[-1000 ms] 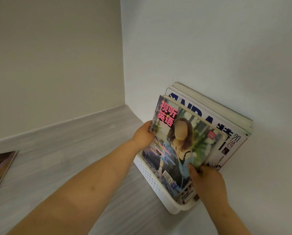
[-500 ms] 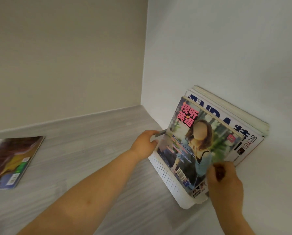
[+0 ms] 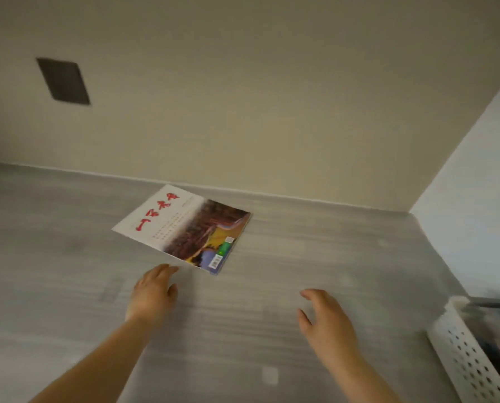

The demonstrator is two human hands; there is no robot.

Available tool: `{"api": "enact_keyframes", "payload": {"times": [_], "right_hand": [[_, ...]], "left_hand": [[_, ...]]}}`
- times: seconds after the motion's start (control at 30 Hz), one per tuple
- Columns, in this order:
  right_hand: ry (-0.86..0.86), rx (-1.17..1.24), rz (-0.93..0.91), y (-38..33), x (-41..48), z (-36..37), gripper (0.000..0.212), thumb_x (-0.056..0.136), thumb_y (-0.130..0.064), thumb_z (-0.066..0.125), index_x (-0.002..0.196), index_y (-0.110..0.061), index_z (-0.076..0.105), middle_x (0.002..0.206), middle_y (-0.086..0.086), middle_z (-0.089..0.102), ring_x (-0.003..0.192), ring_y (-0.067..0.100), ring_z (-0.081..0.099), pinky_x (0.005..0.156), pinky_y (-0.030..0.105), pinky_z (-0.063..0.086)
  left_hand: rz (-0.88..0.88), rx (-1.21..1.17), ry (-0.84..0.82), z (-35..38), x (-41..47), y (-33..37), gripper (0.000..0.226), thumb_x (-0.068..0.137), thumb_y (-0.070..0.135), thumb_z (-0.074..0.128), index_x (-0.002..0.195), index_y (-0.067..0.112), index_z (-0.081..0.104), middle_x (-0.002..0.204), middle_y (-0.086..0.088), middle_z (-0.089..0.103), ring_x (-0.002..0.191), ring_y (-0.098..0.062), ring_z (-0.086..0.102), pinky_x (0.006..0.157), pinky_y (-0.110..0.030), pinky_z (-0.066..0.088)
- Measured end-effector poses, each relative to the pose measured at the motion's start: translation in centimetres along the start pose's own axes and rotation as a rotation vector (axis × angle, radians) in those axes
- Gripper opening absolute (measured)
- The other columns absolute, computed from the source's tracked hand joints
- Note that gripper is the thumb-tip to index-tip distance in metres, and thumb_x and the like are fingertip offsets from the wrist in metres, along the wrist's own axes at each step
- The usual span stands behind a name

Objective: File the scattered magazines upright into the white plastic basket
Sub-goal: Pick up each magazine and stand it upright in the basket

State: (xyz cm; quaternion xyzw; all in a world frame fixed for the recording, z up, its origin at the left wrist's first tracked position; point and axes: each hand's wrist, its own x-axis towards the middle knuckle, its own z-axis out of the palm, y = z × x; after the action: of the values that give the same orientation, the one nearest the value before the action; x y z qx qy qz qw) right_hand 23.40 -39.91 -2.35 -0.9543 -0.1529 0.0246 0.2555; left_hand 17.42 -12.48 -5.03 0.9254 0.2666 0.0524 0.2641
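Lying item: one thin glossy magazine (image 3: 181, 228), its cover white at one end with red brush characters, the rest a dark reddish-brown and yellow landscape picture with a small green mark and a barcode.
Location: the magazine lay flat, cover up, on the grey wood-grain surface (image 3: 68, 257), near the beige back wall (image 3: 243, 97) and well apart from the basket.
Axis: its long axis ran diagonally, from far left to near right.
Heading: the white title end pointed left; the barcode end pointed right, towards the viewer.
Left hand (image 3: 152, 295): palm down, forearm stretched forward, fingers straight and together, holding nothing. The fingertips were just short of the magazine's near long edge; blur prevented a finding on contact.
Right hand (image 3: 327, 324): raised over the surface, thumb apart, fingers loosely curved and empty, well clear of the magazine, between it and the basket.
Basket: the white perforated plastic basket (image 3: 463, 353) sat at the lower right edge, against the white side wall (image 3: 481, 199), partly cut off.
Basket contents: dark, blurred magazine covers (image 3: 493, 330) showed above the rim; titles unreadable.
Other: a dark rectangular patch (image 3: 63, 81) was noted on the back wall, upper left.
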Motion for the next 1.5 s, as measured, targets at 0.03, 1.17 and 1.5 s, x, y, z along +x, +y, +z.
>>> {"api": "enact_keyframes", "payload": {"times": [0.03, 1.17, 1.5], "right_hand": [[-0.048, -0.033, -0.052, -1.3, 1.1, 1.3, 0.037, 0.082, -0.020, 0.056, 0.118, -0.012, 0.051, 0.125, 0.005, 0.055, 0.117, 0.020, 0.049, 0.095, 0.028, 0.037], [-0.216, -0.739, -0.240, -17.1, 1.3, 10.3, 0.063, 0.013, -0.036, 0.083, 0.045, 0.013, 0.061, 0.039, 0.023, 0.059, 0.033, 0.023, 0.059, 0.028, 0.016, 0.039], [-0.369, -0.336, -0.125, -14.1, -1.1, 8.7, 0.048, 0.087, -0.017, 0.039, 0.134, -0.008, 0.032, 0.138, 0.016, 0.041, 0.122, 0.028, 0.044, 0.094, 0.039, 0.040]], "left_hand": [[-0.066, 0.057, 0.005, -0.7, 0.1, -2.3, 0.047, 0.091, 0.020, 0.044, 0.137, 0.017, 0.034, 0.150, -0.009, 0.029, 0.138, -0.025, 0.027, 0.113, -0.032, 0.018], [-0.292, -0.559, -0.149, -2.0, 2.0, -3.7, 0.050, 0.087, 0.031, 0.054, 0.131, 0.012, 0.039, 0.125, -0.013, 0.061, 0.112, -0.029, 0.058, 0.092, -0.035, 0.044], [-0.249, -0.867, -0.235, -1.5, 2.6, 0.1, 0.039, 0.086, -0.008, 0.044, 0.122, 0.004, 0.049, 0.125, -0.021, 0.057, 0.113, -0.037, 0.055, 0.097, -0.051, 0.045]]}}
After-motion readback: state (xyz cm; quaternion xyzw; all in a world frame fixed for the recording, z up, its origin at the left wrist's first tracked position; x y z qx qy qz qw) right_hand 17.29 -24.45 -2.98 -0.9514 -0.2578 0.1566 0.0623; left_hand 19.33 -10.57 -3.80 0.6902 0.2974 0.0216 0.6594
